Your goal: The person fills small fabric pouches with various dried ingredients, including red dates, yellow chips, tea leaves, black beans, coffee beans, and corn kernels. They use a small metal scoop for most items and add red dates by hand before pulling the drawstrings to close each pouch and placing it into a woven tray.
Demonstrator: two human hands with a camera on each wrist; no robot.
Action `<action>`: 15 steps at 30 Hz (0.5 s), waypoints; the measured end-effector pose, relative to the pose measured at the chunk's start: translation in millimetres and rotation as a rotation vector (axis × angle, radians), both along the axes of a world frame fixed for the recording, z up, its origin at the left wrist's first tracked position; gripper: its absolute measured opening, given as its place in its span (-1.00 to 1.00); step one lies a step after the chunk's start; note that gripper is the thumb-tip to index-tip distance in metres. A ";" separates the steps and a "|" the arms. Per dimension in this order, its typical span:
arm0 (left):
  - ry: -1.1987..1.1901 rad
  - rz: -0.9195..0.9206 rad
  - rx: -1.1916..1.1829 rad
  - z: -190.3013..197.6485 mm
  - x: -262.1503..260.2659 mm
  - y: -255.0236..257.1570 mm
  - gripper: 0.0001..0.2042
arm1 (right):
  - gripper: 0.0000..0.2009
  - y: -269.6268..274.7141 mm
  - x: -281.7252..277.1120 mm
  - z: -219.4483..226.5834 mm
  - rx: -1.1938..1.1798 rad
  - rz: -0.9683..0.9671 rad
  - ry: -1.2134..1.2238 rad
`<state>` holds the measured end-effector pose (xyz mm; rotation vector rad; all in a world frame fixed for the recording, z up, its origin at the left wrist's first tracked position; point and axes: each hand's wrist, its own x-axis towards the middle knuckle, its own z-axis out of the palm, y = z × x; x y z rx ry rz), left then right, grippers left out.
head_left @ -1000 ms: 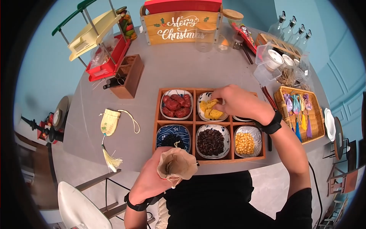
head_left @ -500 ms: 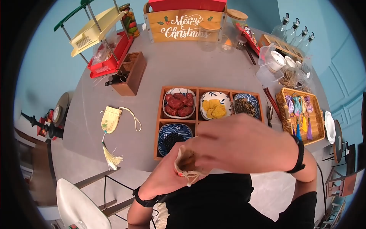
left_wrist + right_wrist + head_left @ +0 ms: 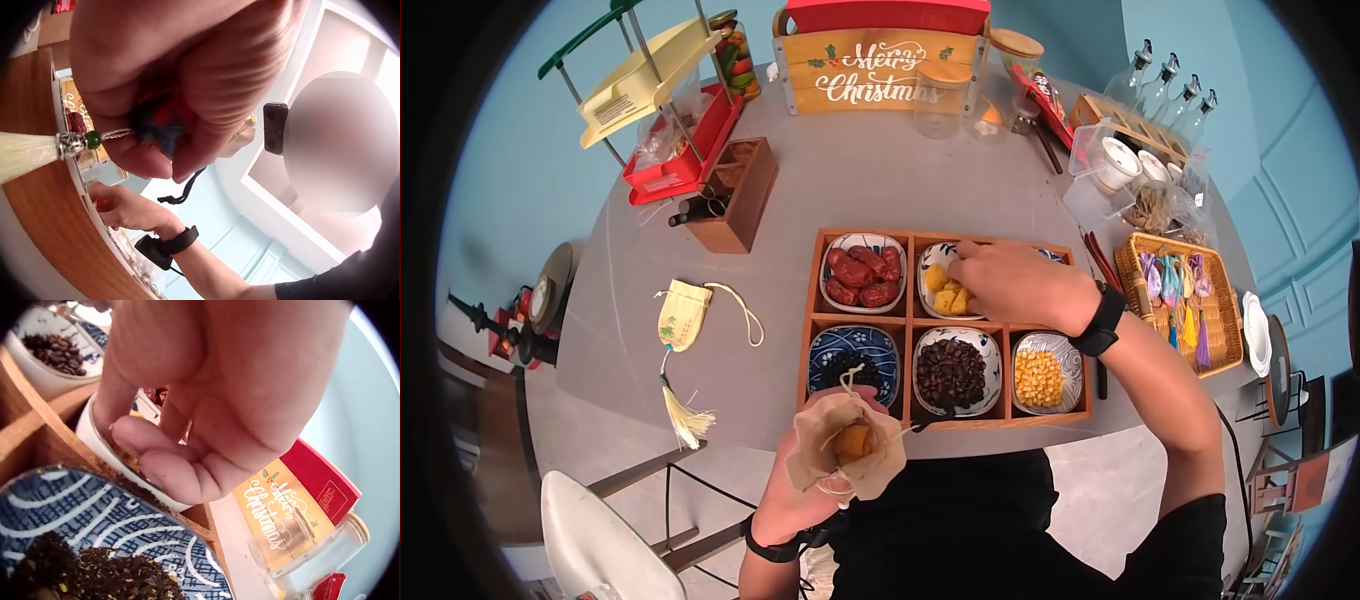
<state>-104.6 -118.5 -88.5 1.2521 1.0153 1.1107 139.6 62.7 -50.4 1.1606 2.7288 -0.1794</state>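
Note:
My left hand [image 3: 788,508] grips a small cloth pouch [image 3: 880,440] from beneath, its mouth facing up with a yellow piece inside. In the left wrist view my left hand [image 3: 181,62] curls round the pouch's patterned part, and a pale tassel [image 3: 28,153] hangs beside it. My right hand [image 3: 1025,288] reaches into the bowl of yellow pieces [image 3: 948,297], at the top middle of the wooden divided tray [image 3: 908,392]. Seen from the right wrist, the fingertips of my right hand [image 3: 212,381] are partly hidden inside that bowl, so their hold is unclear.
Bowls of red dates [image 3: 865,275], black beans, dark brown beans [image 3: 948,375] and corn [image 3: 1038,378] fill nearby compartments. Left lies another pouch [image 3: 684,315]; right stands a wicker basket [image 3: 1228,345] of tassels. Jars and a Christmas box [image 3: 880,75] stand behind.
My right hand has moved from the pouch's mouth back to the yellow pieces. The pouch has tilted open towards the head view, and a yellow piece now shows inside.

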 end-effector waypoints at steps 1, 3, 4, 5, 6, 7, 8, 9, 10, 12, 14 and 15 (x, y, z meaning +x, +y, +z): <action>-0.001 0.000 0.000 -3.1 -1.1 1.4 -0.45 | -0.76 2.8 0.9 -2.6 0.000 0.000 -0.001; 0.177 -0.124 0.049 -7.8 -4.9 3.3 -0.47 | -0.78 7.4 2.1 -6.4 -0.054 -0.012 0.068; 0.177 -0.124 0.047 -5.2 -3.3 3.6 -0.47 | -0.78 8.3 2.9 -6.6 -0.057 -0.012 0.067; 0.180 -0.128 0.041 0.4 -0.6 4.6 -0.47 | -0.78 8.5 2.6 -5.0 -0.074 -0.021 0.079; 0.182 -0.133 0.035 4.7 0.8 5.7 -0.46 | -0.77 9.0 2.6 -4.2 -0.091 -0.030 0.091; 0.182 -0.134 0.034 6.7 1.0 7.0 -0.46 | -0.77 10.2 2.8 -4.3 -0.092 -0.032 0.092; -0.003 -0.156 -0.120 8.1 1.1 8.2 -0.54 | -0.76 11.7 2.8 -4.2 -0.112 -0.028 0.086; -0.096 -0.169 -0.197 8.2 1.5 8.3 -0.57 | -0.76 13.5 2.4 -3.9 -0.132 -0.023 0.081; -0.188 -0.175 -0.274 8.3 1.9 8.4 -0.58 | -0.76 15.0 1.9 -3.1 -0.133 -0.023 0.083; -0.159 -0.119 -0.295 4.4 4.9 4.2 -0.60 | -0.70 16.9 0.2 0.1 -0.270 -0.080 0.088; -0.023 -0.053 -0.186 -5.5 7.4 -2.2 -0.59 | -0.67 16.9 -5.5 4.6 -0.328 -0.108 0.097; 0.103 -0.009 -0.067 -9.8 8.5 -3.5 -0.57 | -0.63 16.9 -6.4 5.7 -0.385 -0.137 0.104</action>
